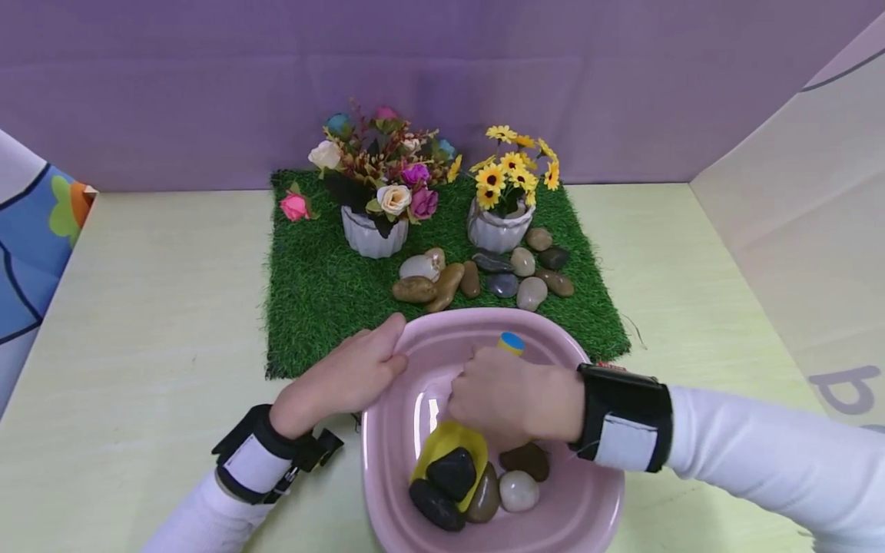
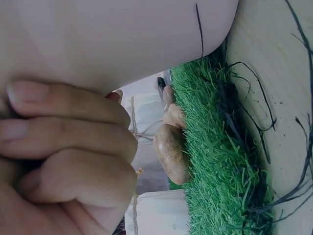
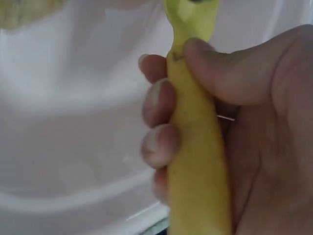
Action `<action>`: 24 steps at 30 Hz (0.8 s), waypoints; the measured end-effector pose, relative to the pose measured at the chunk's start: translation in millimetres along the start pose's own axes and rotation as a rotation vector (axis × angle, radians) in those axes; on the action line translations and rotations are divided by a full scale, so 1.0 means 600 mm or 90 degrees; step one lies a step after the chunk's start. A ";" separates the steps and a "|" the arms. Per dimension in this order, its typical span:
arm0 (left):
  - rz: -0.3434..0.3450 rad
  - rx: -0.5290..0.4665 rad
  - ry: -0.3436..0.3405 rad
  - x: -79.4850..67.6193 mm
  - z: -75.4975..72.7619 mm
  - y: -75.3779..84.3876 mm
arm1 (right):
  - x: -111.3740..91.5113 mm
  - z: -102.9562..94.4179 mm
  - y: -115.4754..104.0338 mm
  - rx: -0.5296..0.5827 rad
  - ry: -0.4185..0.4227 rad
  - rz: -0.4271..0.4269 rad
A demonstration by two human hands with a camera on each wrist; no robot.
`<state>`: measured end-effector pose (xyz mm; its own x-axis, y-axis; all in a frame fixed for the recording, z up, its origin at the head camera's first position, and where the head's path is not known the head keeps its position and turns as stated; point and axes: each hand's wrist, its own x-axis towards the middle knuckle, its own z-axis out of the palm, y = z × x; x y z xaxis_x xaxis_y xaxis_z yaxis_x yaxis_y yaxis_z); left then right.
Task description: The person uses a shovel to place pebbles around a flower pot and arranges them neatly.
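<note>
Yellow scoop [image 1: 459, 436] with a dark stone on its blade, inside a pink basin [image 1: 425, 369]

Head and wrist views of two hands at work on a desk [image 1: 173, 307]. The scoop lies within the basin, its blade toward the near edge and its blue-capped handle end toward the far edge. The right hand [image 1: 515, 392] is closed about the handle, fingers curled round it and the thumb set close to the neck of the blade. The left hand [image 1: 353, 376], fingers bent, grips the basin at its left edge.

One dark stone [image 1: 452, 472] rests on the blade; a second black stone [image 1: 437, 504] lies at the blade's near end. Just to the right are a brown stone [image 1: 484, 495], a white stone [image 1: 518, 491] and a dark brown stone [image 1: 527, 461].

Beyond, a green turf mat [image 1: 311, 292] reaches the desk's far edge; the basin overlaps its near edge. A white pot [image 1: 373, 230] of mixed flowers and a pale pot [image 1: 501, 229] of yellow flowers stand toward the mat's far edge, with a pink rose [image 1: 295, 206] near its far left corner. Loose pebbles [image 1: 415, 289] lie between pots and basin.
</note>
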<state>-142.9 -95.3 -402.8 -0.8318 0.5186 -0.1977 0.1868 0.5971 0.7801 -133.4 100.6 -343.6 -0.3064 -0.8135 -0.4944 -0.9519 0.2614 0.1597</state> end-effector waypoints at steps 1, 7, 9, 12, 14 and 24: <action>-0.003 0.001 0.001 0.000 0.000 0.001 | 0.000 0.004 0.000 0.017 -0.006 0.002; -0.021 0.009 0.003 0.000 0.002 0.004 | -0.008 0.021 0.008 0.098 -0.050 0.014; -0.021 0.008 0.002 0.000 0.002 0.004 | -0.011 0.024 0.011 0.126 -0.064 0.012; -0.019 0.008 0.001 -0.001 0.002 0.004 | -0.013 0.025 0.012 0.144 -0.070 0.009; -0.018 0.010 0.001 -0.001 0.002 0.004 | -0.014 0.027 0.011 0.147 -0.071 0.009; -0.020 0.049 0.021 -0.002 0.004 0.005 | -0.022 0.043 0.014 0.213 -0.085 0.002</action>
<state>-140.4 -92.8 -401.9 -0.8539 0.4801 -0.2007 0.1996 0.6585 0.7256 -137.5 126.9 -357.8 -0.2857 -0.7430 -0.6053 -0.8917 0.4374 -0.1160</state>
